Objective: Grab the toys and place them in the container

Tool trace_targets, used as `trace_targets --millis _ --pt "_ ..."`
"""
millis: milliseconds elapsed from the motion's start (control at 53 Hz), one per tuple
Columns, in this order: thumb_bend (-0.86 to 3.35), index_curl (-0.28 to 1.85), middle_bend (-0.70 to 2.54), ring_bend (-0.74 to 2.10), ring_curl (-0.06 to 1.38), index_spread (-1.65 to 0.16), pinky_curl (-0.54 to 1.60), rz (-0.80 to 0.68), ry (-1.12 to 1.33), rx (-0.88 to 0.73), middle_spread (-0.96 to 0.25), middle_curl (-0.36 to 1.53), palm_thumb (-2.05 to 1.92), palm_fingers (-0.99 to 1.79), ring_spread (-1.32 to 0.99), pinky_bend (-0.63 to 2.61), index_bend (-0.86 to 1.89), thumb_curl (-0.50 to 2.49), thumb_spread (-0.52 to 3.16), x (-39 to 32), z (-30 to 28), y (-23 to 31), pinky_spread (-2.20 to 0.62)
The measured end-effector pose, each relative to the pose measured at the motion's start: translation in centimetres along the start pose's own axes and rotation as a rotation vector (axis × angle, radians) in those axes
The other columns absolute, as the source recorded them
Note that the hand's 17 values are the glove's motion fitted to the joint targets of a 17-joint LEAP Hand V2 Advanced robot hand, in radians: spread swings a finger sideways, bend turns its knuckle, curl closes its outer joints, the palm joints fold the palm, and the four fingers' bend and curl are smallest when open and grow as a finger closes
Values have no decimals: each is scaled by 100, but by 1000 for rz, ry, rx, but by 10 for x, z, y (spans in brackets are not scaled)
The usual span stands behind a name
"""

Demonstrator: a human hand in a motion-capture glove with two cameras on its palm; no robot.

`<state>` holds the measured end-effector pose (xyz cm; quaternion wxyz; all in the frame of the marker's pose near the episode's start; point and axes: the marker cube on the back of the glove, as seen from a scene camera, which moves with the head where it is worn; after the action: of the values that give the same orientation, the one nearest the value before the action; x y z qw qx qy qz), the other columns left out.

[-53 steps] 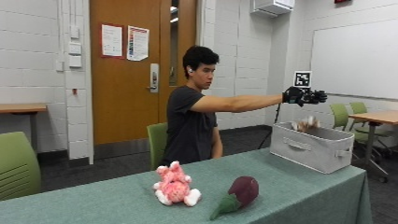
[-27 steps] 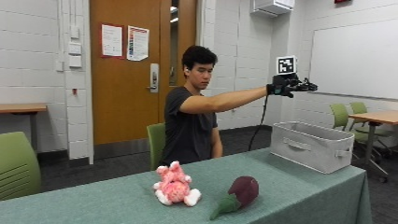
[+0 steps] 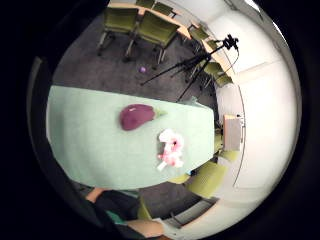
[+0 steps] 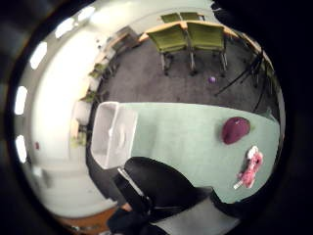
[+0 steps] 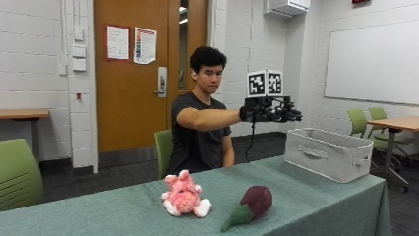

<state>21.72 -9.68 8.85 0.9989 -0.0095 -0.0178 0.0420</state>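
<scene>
Toys: a pink and white plush animal toy (image 5: 185, 195) sits on the table near the front edge; just beside it lies a dark purple plush eggplant with a green stem (image 5: 252, 205). The two are close together but apart.
Container: a light grey fabric bin with a side handle (image 5: 330, 152) stands at the far end of the table, well apart from both toys; from the palm views I cannot tell what it holds.
Right hand: the black-gloved right hand (image 5: 270, 111) is held out at chest height on a nearly straight, level arm, in the air above the table between the toys and the bin. It touches nothing and grips nothing; the fingers look loosely extended.
Other hand: hidden below the table edge.
Writing: two sheets of paper are posted on the wooden door (image 5: 131, 73); their text is too small to read.
Surface: a table under a green cloth (image 5: 314, 196).
Room: white block walls, a whiteboard (image 5: 373, 61), green chairs (image 5: 16, 172), a dark carpet and a tripod (image 3: 192, 67) across the room.
</scene>
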Motion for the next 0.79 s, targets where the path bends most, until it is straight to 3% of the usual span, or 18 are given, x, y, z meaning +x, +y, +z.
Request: trace_targets --millis 453,792 --pt "-12 38 15 15 24 -25 31 71 -47 -220 -5 31 -16 -13 -21 55 19 19 84 71 169 -4 -3" --pt "-12 41 15 13 19 -30 32 93 -56 -314 -5 28 -17 -15 -20 50 18 18 80 89 232 7 -2"
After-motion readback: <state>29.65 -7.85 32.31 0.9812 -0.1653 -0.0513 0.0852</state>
